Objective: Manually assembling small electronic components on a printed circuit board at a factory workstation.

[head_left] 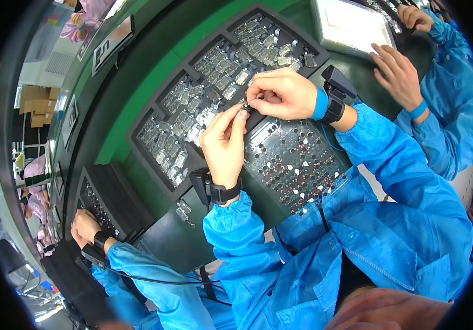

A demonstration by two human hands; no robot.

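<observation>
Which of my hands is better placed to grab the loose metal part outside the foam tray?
Probably your left hand: the loose metal part lies near its wrist, while your right hand is farther away. Both are pinching a small part.

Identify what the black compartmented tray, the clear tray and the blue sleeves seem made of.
Black compartmented tray: probably foam, matte with thick, dull walls. Clear tray: likely plastic, smooth and see-through. Blue sleeves: fabric, apparently synthetic, with soft sheen and loose creases.
</observation>
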